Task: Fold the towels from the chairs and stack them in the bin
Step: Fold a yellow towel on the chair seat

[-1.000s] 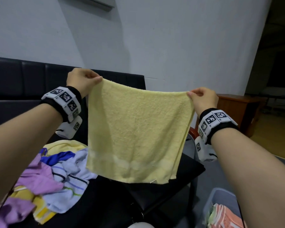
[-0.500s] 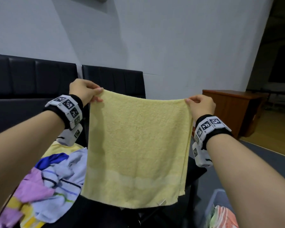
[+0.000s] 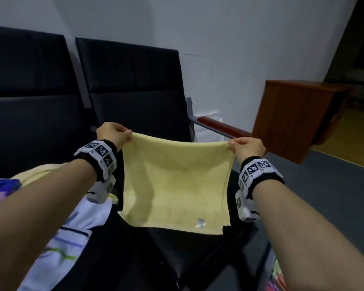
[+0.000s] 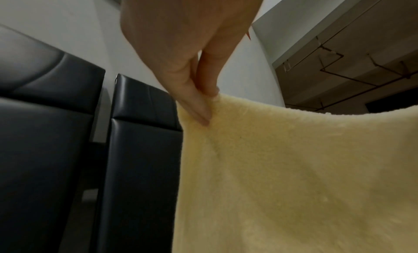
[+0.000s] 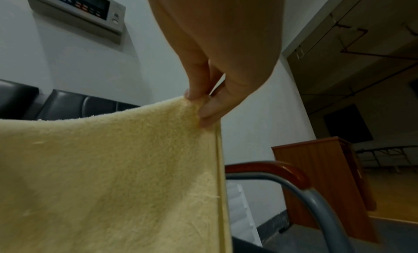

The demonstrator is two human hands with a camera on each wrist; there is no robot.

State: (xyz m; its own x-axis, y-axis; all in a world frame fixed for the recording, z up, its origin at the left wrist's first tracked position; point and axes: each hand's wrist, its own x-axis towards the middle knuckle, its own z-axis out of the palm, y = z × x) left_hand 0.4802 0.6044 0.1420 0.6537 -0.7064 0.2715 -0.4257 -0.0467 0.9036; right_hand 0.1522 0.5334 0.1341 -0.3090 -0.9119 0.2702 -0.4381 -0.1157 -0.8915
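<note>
A pale yellow towel (image 3: 177, 183) hangs spread in front of me, over the black seat (image 3: 187, 248) of the right chair. My left hand (image 3: 114, 133) pinches its top left corner, and my right hand (image 3: 245, 147) pinches its top right corner. In the left wrist view the left hand (image 4: 201, 103) has thumb and fingers closed on the yellow towel (image 4: 294, 176) corner. The right wrist view shows the right hand (image 5: 201, 105) pinching the yellow towel (image 5: 108, 167) at a doubled edge. A small tag (image 3: 200, 223) shows near the towel's lower hem, which lies close to the seat.
A heap of other towels (image 3: 57, 244), white, striped, purple and blue, lies on the left chair under my left arm. Black chair backs (image 3: 132, 85) stand against the wall. A red armrest (image 3: 221, 128) and a wooden cabinet (image 3: 292, 120) are at right. Coloured cloth (image 3: 278, 278) shows at the bottom right edge.
Both hands have come down and forward with the towel, from chest height to just above the right chair's seat. The view has tilted down; the pinches are unchanged.
</note>
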